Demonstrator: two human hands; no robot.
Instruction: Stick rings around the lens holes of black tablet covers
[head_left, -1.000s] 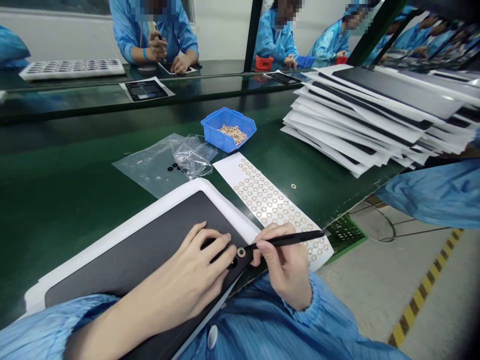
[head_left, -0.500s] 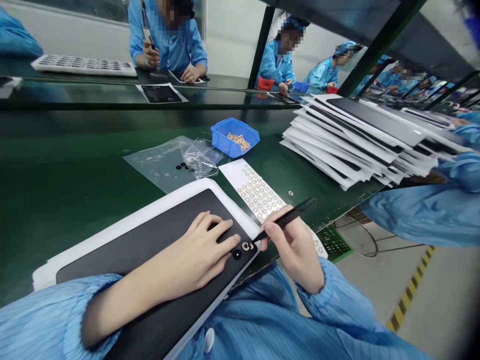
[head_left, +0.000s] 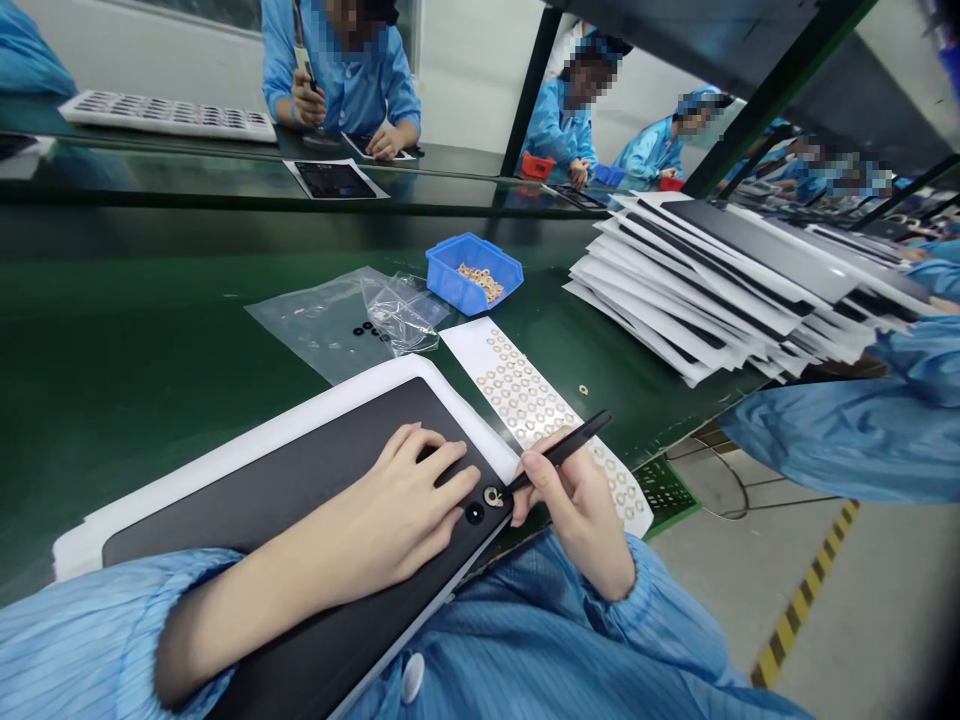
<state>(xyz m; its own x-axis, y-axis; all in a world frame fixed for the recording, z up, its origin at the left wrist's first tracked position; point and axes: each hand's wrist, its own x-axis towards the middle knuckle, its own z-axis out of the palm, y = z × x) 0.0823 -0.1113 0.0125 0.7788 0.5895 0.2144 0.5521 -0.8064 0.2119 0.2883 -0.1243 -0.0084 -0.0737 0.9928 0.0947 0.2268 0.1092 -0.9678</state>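
My left hand lies flat, fingers spread, on a dark tablet-like panel with white wrapping showing round its edge. Pinched in my right hand is a pair of black tweezers, slanting down to the panel's right corner. Their tips are at a small tan ring by a round opening there; whether they grip it I cannot tell. A second round black opening sits close by, near my left fingertips. Partly behind my right hand lies a white sheet bearing rows of tan rings.
A blue bin holds loose tan rings. Beside it lies a clear plastic bag with several black rings. One loose ring is on the green table. A tall stack of wrapped panels stands right. Co-workers sit across.
My right hand has shifted slightly left and down with the tweezers. The small ring at their tips has moved left onto the round opening. My left hand stays in place.
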